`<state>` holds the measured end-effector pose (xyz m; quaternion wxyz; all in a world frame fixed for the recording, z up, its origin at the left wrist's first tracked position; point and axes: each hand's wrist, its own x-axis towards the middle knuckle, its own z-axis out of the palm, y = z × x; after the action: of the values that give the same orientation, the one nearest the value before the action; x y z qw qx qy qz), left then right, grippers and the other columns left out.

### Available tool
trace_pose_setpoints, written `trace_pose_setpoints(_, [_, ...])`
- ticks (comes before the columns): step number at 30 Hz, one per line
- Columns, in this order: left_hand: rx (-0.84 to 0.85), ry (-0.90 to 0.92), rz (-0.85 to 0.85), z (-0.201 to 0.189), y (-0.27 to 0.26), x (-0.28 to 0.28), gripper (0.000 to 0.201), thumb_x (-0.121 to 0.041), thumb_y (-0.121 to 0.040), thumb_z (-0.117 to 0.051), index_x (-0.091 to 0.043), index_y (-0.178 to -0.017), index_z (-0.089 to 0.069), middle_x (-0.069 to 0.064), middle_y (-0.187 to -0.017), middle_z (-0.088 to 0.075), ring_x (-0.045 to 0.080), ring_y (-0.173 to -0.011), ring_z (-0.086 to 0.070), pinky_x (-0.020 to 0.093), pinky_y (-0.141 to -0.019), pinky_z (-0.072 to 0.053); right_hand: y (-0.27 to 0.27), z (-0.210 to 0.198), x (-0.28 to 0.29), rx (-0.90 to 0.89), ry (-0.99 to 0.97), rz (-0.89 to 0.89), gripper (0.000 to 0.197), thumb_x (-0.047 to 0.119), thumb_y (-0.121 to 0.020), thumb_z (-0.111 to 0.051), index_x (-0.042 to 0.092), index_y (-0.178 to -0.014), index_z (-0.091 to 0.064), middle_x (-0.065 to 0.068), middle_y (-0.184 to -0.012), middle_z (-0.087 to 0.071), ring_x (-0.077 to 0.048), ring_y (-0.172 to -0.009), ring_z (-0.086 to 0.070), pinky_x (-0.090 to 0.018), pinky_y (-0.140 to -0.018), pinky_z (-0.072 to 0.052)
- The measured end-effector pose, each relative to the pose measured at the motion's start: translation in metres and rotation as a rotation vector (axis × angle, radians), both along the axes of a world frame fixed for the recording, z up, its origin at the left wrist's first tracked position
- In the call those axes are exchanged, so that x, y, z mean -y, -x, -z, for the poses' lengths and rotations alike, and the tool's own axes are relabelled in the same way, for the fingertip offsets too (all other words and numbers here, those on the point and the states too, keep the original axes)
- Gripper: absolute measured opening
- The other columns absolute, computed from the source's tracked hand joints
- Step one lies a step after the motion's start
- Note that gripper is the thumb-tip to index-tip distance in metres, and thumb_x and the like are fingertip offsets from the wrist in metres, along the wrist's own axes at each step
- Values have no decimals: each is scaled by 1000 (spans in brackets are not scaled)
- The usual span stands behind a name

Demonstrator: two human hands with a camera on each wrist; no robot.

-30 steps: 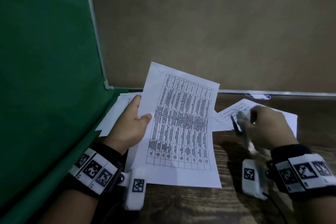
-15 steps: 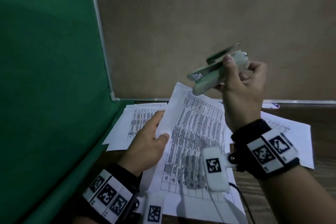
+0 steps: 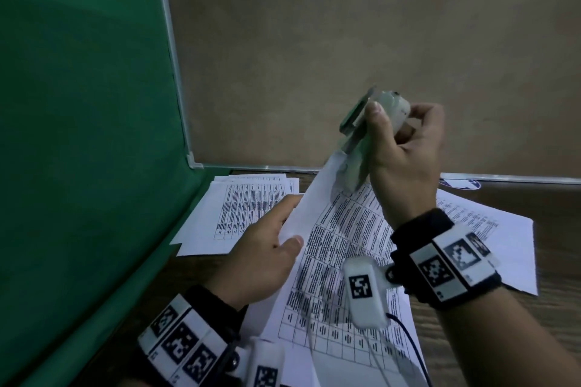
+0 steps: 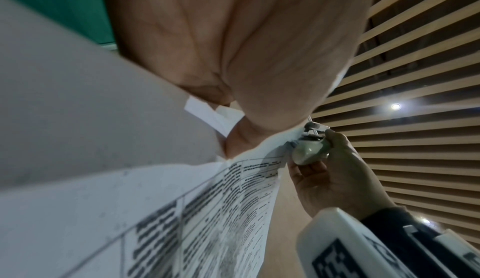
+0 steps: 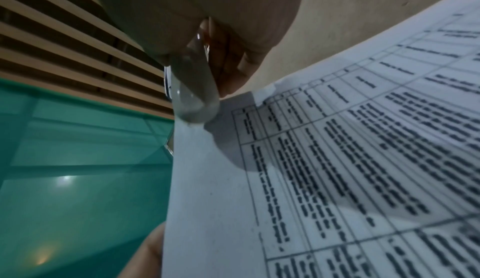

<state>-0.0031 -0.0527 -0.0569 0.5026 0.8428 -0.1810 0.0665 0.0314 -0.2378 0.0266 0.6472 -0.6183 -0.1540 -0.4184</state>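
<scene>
My left hand [image 3: 283,223] pinches the left edge of printed table sheets [image 3: 339,245], thumb on top, and holds them tilted up off the table. My right hand [image 3: 393,122] grips a pale green stapler [image 3: 361,132] whose mouth sits over the sheets' top left corner. The left wrist view has the stapler [image 4: 309,151] on the paper corner [image 4: 270,159] and the right hand [image 4: 335,175] wrapped round it. In the right wrist view the stapler's nose [image 5: 192,89] meets the sheet [image 5: 337,159]. Whether the stapler is pressed shut is hidden.
A second pile of printed sheets [image 3: 245,207] lies at the left by the green board [image 3: 78,135]. More sheets [image 3: 490,229] lie at the right on the wooden table [image 3: 559,229]. A brown wall [image 3: 345,41] stands behind.
My right hand lifted the stapler off the table and brought it down onto the sheets' top corner. My left hand kept its hold and raised the sheets toward it.
</scene>
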Motion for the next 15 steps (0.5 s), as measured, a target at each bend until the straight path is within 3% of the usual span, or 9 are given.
trace_pose_setpoints(2, [8, 11, 30, 3, 2, 3, 51, -14, -104, -51, -43, -146, -47, -23, -140, -60, 1, -132, -55, 37, -116, -42, 4, -4, 0, 16, 25, 1, 27, 34, -100, -67, 24, -100, -42, 5, -81, -65, -10, -68, -69, -39, -63, -61])
trace_pose_setpoints(4, [17, 8, 74, 1, 6, 7, 53, -22, -102, -51, -35, -152, -43, -15, -147, -57, 8, -137, -53, 47, -119, -40, 7, -8, -1, 44, 25, -18, 27, 32, -101, -65, 23, -101, -40, 2, -85, -64, -16, -69, -70, -40, -62, -62])
trace_pose_setpoints(7, [13, 22, 102, 3, 8, 12, 50, -15, -104, -52, -32, -150, -45, -11, -144, -60, 9, -135, -55, 48, -117, -42, 9, -12, -1, 70, -10, -149, 22, 28, -104, -60, 22, -105, -39, -8, -93, -62, -31, -74, -72, -47, -63, -64])
trace_pose_setpoints(9, [14, 6, 103, 4, 8, 13, 55, -26, -100, -53, -36, -153, -42, -10, -151, -54, 12, -142, -49, 50, -120, -39, 8, -12, -2, 74, 23, -183, 17, 32, -104, -57, 22, -109, -44, -18, -98, -61, -38, -76, -70, -52, -64, -63])
trace_pose_setpoints(12, [20, 8, 115, 6, 6, 13, 54, -24, -101, -54, -37, -152, -42, -13, -148, -57, 10, -139, -52, 49, -118, -42, 9, -11, -2, 64, 48, -204, 14, 33, -107, -50, 20, -112, -46, -15, -95, -58, -28, -71, -66, -50, -62, -62])
trace_pose_setpoints(15, [31, 7, 117, 6, 7, 13, 52, -17, -104, -53, -35, -152, -43, -16, -145, -58, 4, -135, -54, 43, -118, -42, 10, -11, 0, 73, 28, -221, 13, 30, -110, -44, 18, -112, -41, -11, -89, -58, -21, -65, -64, -41, -58, -59])
